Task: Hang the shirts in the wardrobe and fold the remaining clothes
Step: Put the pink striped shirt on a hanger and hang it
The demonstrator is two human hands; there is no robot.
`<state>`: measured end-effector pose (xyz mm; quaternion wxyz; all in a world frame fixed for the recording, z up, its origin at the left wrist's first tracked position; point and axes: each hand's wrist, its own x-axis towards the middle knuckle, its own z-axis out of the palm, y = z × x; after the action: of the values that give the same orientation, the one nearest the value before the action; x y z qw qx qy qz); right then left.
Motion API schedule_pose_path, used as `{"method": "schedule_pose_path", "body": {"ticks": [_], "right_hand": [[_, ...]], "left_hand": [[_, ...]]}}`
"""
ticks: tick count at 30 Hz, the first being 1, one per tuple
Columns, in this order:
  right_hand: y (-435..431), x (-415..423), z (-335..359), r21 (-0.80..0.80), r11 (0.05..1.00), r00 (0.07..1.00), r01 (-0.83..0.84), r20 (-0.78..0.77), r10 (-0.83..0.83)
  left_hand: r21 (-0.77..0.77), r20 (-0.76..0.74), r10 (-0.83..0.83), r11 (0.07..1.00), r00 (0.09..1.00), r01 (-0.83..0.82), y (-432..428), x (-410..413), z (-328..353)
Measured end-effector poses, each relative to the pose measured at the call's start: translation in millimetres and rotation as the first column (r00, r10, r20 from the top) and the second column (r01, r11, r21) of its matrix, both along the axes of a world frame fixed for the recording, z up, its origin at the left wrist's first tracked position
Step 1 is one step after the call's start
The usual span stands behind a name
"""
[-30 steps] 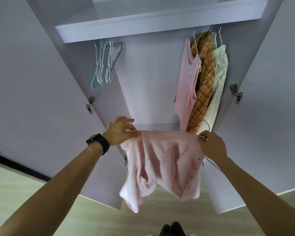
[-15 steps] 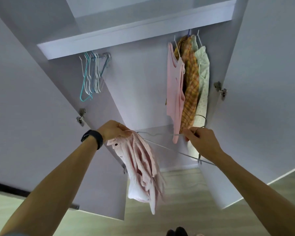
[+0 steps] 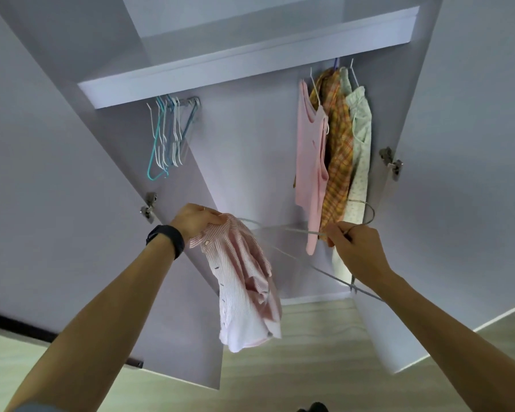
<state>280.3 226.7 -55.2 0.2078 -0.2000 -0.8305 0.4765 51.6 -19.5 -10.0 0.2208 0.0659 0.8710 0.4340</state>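
Bunching the striped shirt [image 3: 244,281] in our left hand [image 3: 195,220], we are pinching the wire hanger [image 3: 304,232] in our right hand [image 3: 357,251] to thread it through.

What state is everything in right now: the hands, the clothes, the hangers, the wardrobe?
Left hand: grips the pink striped shirt at its top.
Pink striped shirt: bunched, dangling, not yet hung.
Right hand: pinches the grey wire hanger near its hook.
Grey wire hanger: held in the air, not hung up.
Wardrobe doors: open.
Spare hangers: hanging empty, at left.
Pink top: hung.
Plaid shirt: hung.
Pale floral garment: hung.
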Motion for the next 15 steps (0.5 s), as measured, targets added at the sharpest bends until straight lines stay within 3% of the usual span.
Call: {"method": "schedule_pose_path", "body": {"ticks": [6, 11, 15], "right_hand": [[-11, -7, -4, 0.096, 0.990, 0.992, -0.107, 0.076, 0.100], [-31, -23, 4, 0.371, 0.905, 0.960, -0.208, 0.253, 0.117], [-38, -25, 5, 0.356, 0.924, 0.979, -0.136, 0.192, 0.070]], "left_hand": [[0.041, 0.221, -0.043, 0.999, 0.974, 0.035, -2, 0, 11], [-0.090, 0.227, -0.158, 0.979, 0.961, 0.182, 10, 6, 13], [-0.070, 0.239, -0.202, 0.972, 0.950, 0.224, 16, 15, 10]]}}
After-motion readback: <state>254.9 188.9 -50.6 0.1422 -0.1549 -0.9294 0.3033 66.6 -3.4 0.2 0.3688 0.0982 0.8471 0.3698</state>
